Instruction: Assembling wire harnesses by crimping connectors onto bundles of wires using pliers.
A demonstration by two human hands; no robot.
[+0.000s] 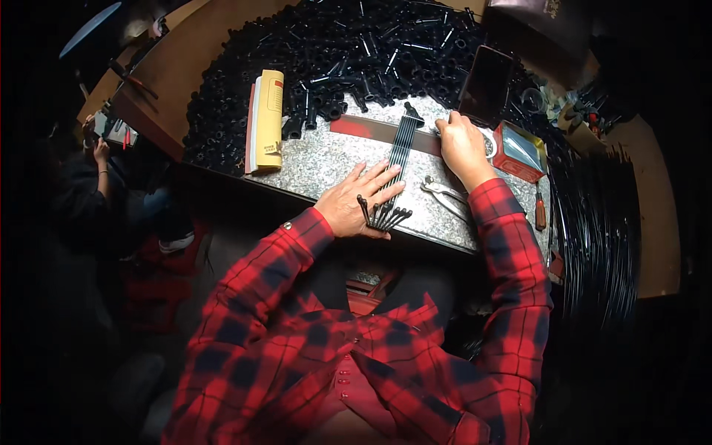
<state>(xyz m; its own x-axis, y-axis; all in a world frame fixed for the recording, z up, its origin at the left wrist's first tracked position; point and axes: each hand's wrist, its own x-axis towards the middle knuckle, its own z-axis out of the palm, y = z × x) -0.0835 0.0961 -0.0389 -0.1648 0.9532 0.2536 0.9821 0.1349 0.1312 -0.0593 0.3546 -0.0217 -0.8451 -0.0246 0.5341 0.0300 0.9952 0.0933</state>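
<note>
My left hand [347, 206] lies spread across the thin black rods [403, 144], their near ends at the surface's [311, 163] front edge. My right hand [465, 152] curls beside their far ends; whether it grips anything, I can't tell. Print marks the yellow packet [271, 122], left edge, and red box [517, 161], right edge.

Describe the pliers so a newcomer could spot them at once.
Start at the speckled grey tabletop, then find the bundle of thin black rods laid across it. Just right of the rods, toward the tabletop's near edge, lie the pliers. Their shiny silvery metal sets them apart from the black rods and the orange-handled screwdriver farther right.
</note>
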